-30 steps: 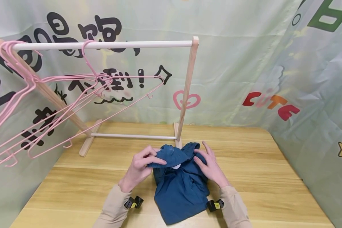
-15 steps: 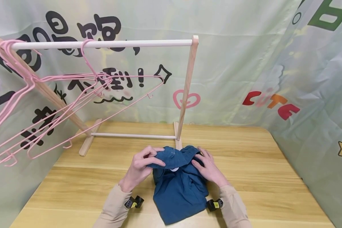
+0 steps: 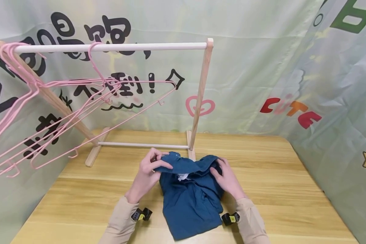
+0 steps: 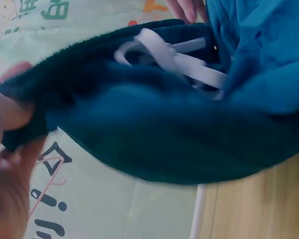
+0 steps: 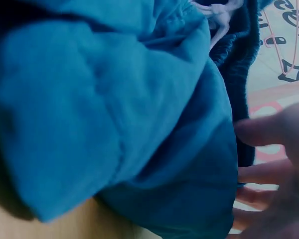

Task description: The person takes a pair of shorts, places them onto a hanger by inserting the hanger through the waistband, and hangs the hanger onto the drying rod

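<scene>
Blue shorts [image 3: 190, 208] lie on the table in the head view, their elastic waistband [image 3: 187, 166] raised and spread toward the rack. My left hand [image 3: 147, 173] pinches the left end of the waistband between thumb and fingers. At the other end, my right hand [image 3: 227, 178] holds the waistband, thumb on the near side and fingers behind it. A white drawstring [image 4: 162, 52] hangs inside the waist opening in the left wrist view. In the right wrist view the loose leg fabric [image 5: 114, 109] fills most of the picture.
Behind the shorts stands a wooden rack [image 3: 201, 91] with a white top rod [image 3: 158, 46]. Several pink hangers [image 3: 94, 81] hang from its left part. The wooden table [image 3: 277, 189] ends at a printed curtain [image 3: 244, 84] at the back and sides.
The waistband has been drawn wider and straighter. My left hand moved slightly up and left. My right hand closed on the waistband's right end from looser, more outstretched fingers.
</scene>
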Action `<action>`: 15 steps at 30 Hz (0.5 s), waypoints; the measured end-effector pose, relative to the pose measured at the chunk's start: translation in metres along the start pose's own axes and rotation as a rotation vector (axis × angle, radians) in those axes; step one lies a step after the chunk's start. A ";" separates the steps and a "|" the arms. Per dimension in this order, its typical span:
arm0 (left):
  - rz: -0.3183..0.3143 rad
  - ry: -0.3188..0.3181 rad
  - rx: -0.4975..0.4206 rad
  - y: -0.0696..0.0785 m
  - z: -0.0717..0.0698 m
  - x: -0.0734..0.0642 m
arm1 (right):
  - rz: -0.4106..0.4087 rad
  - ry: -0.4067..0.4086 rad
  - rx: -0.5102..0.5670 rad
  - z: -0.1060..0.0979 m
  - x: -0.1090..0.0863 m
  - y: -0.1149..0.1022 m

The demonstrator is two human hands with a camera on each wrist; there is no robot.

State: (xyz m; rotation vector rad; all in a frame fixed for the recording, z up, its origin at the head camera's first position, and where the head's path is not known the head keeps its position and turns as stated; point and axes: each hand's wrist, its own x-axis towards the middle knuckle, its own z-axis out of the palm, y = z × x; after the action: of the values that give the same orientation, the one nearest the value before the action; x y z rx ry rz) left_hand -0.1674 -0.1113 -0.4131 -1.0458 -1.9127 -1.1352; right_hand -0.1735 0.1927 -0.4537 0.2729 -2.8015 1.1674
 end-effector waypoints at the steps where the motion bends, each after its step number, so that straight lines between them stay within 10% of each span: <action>1: -0.037 0.001 0.016 -0.001 -0.001 0.000 | -0.016 0.054 0.006 -0.001 0.000 0.001; 9: -0.267 0.038 0.100 -0.005 -0.012 0.002 | -0.250 0.492 -0.097 -0.021 0.009 0.003; 15: -0.397 0.079 0.042 -0.002 -0.025 0.018 | -0.454 0.671 -0.163 -0.056 0.021 -0.015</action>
State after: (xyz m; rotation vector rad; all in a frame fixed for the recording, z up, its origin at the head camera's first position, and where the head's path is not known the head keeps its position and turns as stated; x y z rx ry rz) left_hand -0.1734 -0.1287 -0.3888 -0.6006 -2.1264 -1.3211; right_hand -0.1900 0.2200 -0.4008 0.3889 -2.0824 0.7389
